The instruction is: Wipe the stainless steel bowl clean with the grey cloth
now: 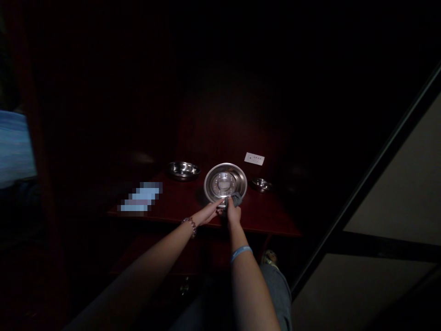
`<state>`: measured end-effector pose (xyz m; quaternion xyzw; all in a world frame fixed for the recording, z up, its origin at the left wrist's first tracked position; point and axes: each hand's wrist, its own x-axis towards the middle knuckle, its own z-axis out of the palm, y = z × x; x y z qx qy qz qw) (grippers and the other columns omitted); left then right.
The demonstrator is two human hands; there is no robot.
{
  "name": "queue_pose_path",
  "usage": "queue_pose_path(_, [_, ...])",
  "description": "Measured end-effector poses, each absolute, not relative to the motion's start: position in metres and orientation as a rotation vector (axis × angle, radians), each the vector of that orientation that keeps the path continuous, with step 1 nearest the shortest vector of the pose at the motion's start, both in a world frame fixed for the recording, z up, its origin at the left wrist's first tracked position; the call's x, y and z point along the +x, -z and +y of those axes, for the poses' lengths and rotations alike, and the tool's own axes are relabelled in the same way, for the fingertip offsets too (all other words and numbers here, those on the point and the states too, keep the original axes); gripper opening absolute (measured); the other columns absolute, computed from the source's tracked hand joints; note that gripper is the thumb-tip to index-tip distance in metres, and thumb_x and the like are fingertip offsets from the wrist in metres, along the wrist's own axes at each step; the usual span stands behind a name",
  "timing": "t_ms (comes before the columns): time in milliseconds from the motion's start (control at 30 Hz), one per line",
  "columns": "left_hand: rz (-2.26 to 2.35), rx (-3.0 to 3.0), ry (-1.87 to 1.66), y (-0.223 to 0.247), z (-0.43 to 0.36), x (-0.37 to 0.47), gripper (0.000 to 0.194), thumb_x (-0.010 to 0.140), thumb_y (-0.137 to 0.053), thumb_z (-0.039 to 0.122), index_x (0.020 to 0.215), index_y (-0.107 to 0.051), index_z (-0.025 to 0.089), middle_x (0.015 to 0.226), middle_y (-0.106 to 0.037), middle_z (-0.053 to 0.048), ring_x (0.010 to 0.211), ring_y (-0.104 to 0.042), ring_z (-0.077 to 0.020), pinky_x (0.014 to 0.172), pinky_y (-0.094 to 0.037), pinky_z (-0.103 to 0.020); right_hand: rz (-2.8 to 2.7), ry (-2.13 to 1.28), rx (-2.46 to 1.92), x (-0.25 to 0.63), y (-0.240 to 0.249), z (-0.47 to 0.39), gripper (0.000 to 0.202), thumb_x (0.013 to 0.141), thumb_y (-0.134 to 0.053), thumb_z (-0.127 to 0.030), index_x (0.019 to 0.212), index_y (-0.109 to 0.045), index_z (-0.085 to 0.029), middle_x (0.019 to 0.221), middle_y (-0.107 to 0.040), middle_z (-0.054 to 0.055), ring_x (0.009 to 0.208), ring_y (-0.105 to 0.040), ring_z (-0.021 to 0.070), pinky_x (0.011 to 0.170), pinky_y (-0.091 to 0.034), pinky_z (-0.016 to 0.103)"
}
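Note:
A shiny metal basin (225, 177) is tilted up above the dark red shelf, its inside facing me. My left hand (210, 212) grips its near rim, the fingers partly tucked underneath. Close beside it, my right hand (234, 214) is closed on a grey cloth (236, 199), which touches the basin's lower right rim. Two other metal bowls rest on the shelf: a wider bowl (183, 170) to the left and a small bowl (262, 185) to the right.
A blurred-out pale blue item (140, 197) lies on the shelf (265, 219) at left. A white power socket (254, 158) is on the back wall. Below the shelf is a drawer knob (184, 286). A sliding door edge (365, 179) slants along the right.

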<state>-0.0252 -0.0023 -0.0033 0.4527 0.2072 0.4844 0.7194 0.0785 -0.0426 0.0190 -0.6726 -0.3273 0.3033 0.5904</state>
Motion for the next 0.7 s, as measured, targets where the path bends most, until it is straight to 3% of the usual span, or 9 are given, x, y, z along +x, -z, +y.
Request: queue_pose_path(700, [0.457,0.902,-1.056,0.0021,-0.0007,-0.0259,0.024,0.082,-0.082,0.030,0.081,-0.066,0.012,0.072,-0.060,-0.001,0.061,-0.050,-0.0091,0.057,-0.038,-0.022,-0.766,-0.725,-1.538,0.0781,-0.0188,-0.0407,0.045,0.091,-0.064,-0.048,0.107,-0.080,-0.008,0.097,-0.080,0.017,0.098,-0.077,0.0266,0.076,-0.057,0.027])
